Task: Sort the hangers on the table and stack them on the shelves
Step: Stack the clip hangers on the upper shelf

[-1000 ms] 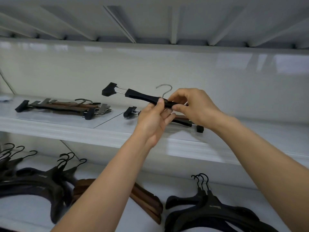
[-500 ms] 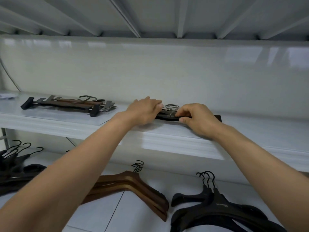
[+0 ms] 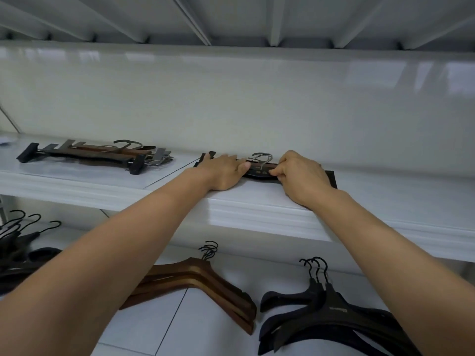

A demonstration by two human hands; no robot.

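Reaching up from the bottom edge, the left forearm [image 3: 123, 255] and right forearm [image 3: 380, 242] pass over the lower shelf [image 3: 180, 327], a white surface with hangers laid flat on it. Between the two arms lies a stack of brown wooden hangers [image 3: 205, 283], its dark hooks pointing toward the back. Just to the right is a pile of black hangers [image 3: 334, 312], partly covered by the right arm, with its hooks bunched together. At the far left edge sits another heap of black hangers [image 3: 15, 242], only partly in view.

Above these runs the thick white front lip of the upper shelf [image 3: 257, 204]. Both hands rest on top of it, near its middle. The left hand [image 3: 226, 173] lies palm down with its fingers fairly straight, pressing flat on the left part of a small stack of clip hangers [image 3: 259, 172]. The right hand [image 3: 300, 176] has its fingers curled, and the thumb and fingertips pinch the front edge of the same stack. That stack lies flat on the upper shelf between and under the two hands. A dark clip end pokes out past each hand, and silver hooks [image 3: 262, 159] curve up in the gap between them.

Well to the left on the same shelf lies a second stack of clip hangers [image 3: 95, 154], brown bars with black and grey clips. Behind everything stands a glossy pale back wall [image 3: 231, 104], and overhead the ribbed white underside of the next shelf [image 3: 277, 19].
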